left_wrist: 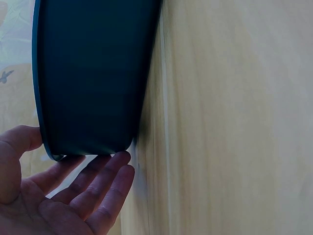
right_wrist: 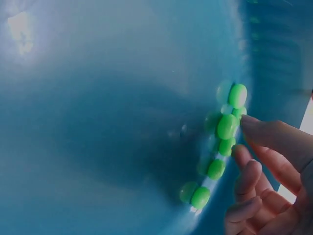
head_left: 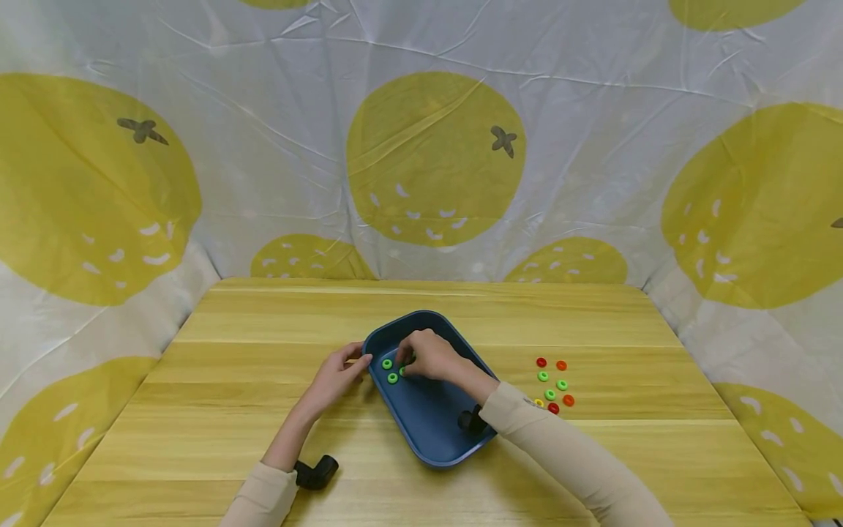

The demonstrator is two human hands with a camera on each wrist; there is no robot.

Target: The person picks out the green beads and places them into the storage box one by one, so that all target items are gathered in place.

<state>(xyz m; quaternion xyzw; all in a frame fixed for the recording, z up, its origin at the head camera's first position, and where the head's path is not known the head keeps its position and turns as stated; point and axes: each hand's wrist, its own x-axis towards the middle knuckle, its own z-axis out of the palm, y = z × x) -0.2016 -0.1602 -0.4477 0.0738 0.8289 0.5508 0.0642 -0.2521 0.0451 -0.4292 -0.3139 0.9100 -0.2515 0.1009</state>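
Observation:
A dark blue rectangular tray sits at an angle on the wooden table. My left hand holds its far-left corner: the thumb lies at the rim, and the fingers rest against the outer wall. Over the tray's far end is my right hand, loosely curled, fingertips low beside several green rings. In the right wrist view the thumb and finger stand apart, and no ring shows between them. One fingertip touches or nearly touches a ring. In the head view, this hand partly hides a green ring.
Right of the tray lie several small rings: green, red, orange and a yellow one partly behind the right sleeve. Black wrist cameras are on both wrists. A fruit-patterned curtain surrounds the table.

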